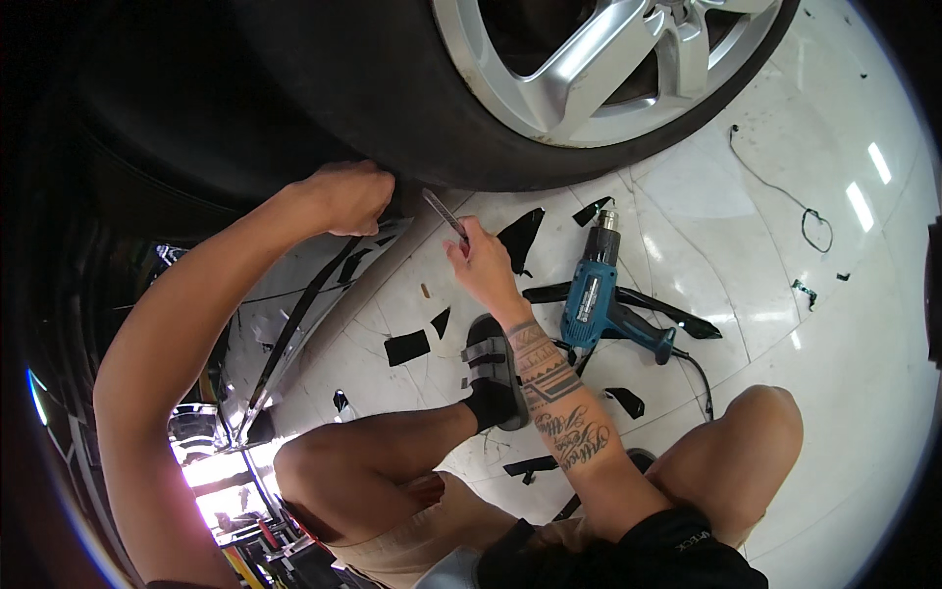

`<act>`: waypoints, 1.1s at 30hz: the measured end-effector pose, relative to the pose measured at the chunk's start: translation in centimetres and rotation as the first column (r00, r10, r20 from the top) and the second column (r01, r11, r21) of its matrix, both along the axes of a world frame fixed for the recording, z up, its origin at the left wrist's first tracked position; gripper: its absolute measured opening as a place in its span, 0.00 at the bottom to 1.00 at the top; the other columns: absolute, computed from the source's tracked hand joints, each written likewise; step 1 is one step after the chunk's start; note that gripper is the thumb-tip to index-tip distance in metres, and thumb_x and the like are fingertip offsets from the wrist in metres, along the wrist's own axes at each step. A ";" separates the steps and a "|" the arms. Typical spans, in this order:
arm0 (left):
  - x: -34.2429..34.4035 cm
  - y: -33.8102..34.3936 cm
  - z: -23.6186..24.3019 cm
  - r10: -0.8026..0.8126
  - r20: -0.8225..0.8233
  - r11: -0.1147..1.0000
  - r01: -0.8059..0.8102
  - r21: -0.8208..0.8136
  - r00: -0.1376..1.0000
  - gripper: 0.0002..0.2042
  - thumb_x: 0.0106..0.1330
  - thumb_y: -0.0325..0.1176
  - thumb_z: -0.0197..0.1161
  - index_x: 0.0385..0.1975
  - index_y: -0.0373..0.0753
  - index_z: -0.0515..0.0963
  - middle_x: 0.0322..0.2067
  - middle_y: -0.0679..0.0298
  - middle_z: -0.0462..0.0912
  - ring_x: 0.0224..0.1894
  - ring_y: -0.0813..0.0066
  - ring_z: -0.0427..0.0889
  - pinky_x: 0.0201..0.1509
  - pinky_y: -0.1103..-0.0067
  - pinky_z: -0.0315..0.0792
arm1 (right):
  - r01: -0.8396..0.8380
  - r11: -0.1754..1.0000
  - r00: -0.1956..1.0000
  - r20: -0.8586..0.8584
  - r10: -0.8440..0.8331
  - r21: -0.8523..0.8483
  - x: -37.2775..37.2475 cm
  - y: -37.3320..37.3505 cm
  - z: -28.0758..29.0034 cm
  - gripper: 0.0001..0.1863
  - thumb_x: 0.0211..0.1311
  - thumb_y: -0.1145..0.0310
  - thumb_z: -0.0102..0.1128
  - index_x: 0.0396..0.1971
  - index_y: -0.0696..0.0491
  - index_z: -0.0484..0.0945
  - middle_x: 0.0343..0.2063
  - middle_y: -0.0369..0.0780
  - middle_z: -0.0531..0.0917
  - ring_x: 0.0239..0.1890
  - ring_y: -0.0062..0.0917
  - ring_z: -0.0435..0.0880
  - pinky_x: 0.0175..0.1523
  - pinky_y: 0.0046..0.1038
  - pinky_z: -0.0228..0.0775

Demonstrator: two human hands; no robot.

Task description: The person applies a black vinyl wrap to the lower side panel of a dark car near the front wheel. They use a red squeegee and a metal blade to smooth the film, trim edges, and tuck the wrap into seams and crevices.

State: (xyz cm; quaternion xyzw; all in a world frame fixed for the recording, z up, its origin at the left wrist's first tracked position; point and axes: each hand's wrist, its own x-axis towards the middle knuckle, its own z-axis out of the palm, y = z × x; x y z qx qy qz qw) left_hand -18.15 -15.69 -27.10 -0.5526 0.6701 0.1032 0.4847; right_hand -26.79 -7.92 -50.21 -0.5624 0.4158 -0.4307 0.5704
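At the edge of the glossy black car body [162,221], my left hand [348,199] is closed beside the tyre [383,133]. Its fingertips are turned away, so whatever they pinch is hidden. My right hand [481,257] grips a slim silver utility knife [444,210], whose tip points up and left toward the tyre. A short gap separates the knife from my left hand. Just right of my right hand lies a pointed black film scrap [522,239] on the floor.
A blue heat gun [589,299] lies on the white tiled floor [775,294], its cord trailing toward my right knee. Several black film scraps [407,348] are scattered around my sandalled foot [494,368]. A thin dark strand [770,184] curls at the far right. The silver wheel rim [579,83] stands ahead.
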 end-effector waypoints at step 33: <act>1.7 -2.5 -0.3 0.005 -0.022 0.989 -0.002 0.150 1.000 0.08 0.53 0.30 0.61 0.30 0.37 0.83 0.27 0.56 0.84 0.32 0.61 0.82 0.36 0.69 0.74 | 0.118 0.942 0.993 0.026 -0.116 -0.315 -3.3 3.6 5.2 0.12 0.57 0.80 0.56 0.43 0.62 0.78 0.28 0.47 0.84 0.26 0.34 0.84 0.32 0.27 0.73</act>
